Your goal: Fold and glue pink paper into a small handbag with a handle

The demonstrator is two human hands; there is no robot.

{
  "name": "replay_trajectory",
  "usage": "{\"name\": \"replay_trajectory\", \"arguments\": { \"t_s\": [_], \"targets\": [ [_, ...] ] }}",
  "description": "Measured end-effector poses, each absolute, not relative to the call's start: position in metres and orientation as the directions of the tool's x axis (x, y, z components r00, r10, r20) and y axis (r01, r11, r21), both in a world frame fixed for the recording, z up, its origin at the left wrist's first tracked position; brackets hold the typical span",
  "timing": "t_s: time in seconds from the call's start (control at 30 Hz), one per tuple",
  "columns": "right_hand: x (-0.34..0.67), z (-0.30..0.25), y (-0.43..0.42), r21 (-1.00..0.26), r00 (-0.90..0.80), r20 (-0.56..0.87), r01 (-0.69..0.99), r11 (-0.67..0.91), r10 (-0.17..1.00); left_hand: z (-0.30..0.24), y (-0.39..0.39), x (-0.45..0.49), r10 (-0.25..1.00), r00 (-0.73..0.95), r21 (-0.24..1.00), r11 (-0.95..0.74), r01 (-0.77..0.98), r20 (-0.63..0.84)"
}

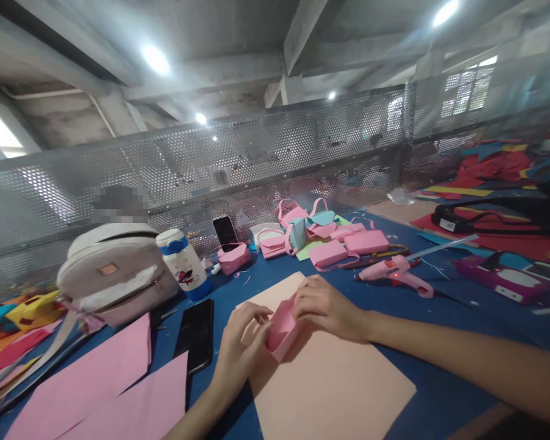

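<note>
Between my two hands is a small pink paper box (284,327), its hollow side turned towards me. My left hand (244,333) grips its left end, thumb and fingers on the paper. At the far right end, the curled fingers of my right hand (318,305) pinch the wall. Under the box lies a sheet of peach paper (330,385) on the blue table (231,293). Right of my hands rests a pink hot glue gun (396,275) with a clear glue stick in it and a small red light showing.
Behind my hands stand several small paper bags (327,252), pink and light blue. A bottle (183,263), a pale backpack (114,269), a black phone (196,333) and pink paper sheets (101,373) are on the left. A purple device (504,276) lies right; a perforated metal screen (256,153) closes the back.
</note>
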State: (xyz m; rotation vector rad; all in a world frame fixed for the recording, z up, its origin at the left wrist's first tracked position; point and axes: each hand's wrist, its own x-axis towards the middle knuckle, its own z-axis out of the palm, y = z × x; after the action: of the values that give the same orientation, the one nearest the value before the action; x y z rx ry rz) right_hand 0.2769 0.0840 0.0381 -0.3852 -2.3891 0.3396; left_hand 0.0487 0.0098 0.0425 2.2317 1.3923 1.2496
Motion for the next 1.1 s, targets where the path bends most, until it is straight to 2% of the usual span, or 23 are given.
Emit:
{"name": "replay_trajectory", "arguments": {
  "t_s": [0.1, 0.27, 0.47, 0.73, 0.8, 0.93, 1.03, 1.1],
  "targets": [
    [0.277, 0.039, 0.082, -0.338, -0.731, 0.580, 0.187, 0.922, 0.361, 0.041, 0.011, 0.051, 0.870, 0.148, 0.670, -0.462, 0.581, 0.471],
    [0.276, 0.038, 0.080, -0.370, -0.700, 0.588, 0.213, 0.904, 0.405, 0.043, 0.007, 0.057, 0.902, 0.104, 0.726, -0.401, 0.559, 0.418],
    [0.275, 0.035, 0.084, -0.421, -0.658, 0.616, 0.189, 0.887, 0.433, 0.047, 0.004, 0.060, 0.929, 0.071, 0.819, -0.354, 0.452, 0.362],
    [0.274, 0.034, 0.085, -0.617, -0.624, 0.589, 0.064, 0.784, 0.514, 0.047, 0.004, 0.060, 0.927, 0.019, 0.862, -0.354, 0.362, 0.373],
    [0.274, 0.032, 0.082, -0.719, -0.628, 0.517, 0.051, 0.693, 0.582, 0.046, 0.005, 0.059, 0.920, 0.009, 0.854, -0.367, 0.368, 0.391],
    [0.271, 0.031, 0.069, -0.895, -0.679, 0.249, 0.112, 0.432, 0.691, 0.040, 0.006, 0.058, 0.915, 0.011, 0.845, -0.376, 0.380, 0.402],
    [0.268, 0.032, 0.056, -0.944, -0.693, 0.132, 0.131, 0.304, 0.709, 0.037, 0.004, 0.060, 0.936, 0.034, 0.869, -0.340, 0.358, 0.352],
    [0.266, 0.034, 0.050, -0.936, -0.679, 0.121, 0.166, 0.312, 0.724, 0.037, 0.003, 0.063, 0.952, 0.049, 0.896, -0.302, 0.324, 0.303]
  ]
}}
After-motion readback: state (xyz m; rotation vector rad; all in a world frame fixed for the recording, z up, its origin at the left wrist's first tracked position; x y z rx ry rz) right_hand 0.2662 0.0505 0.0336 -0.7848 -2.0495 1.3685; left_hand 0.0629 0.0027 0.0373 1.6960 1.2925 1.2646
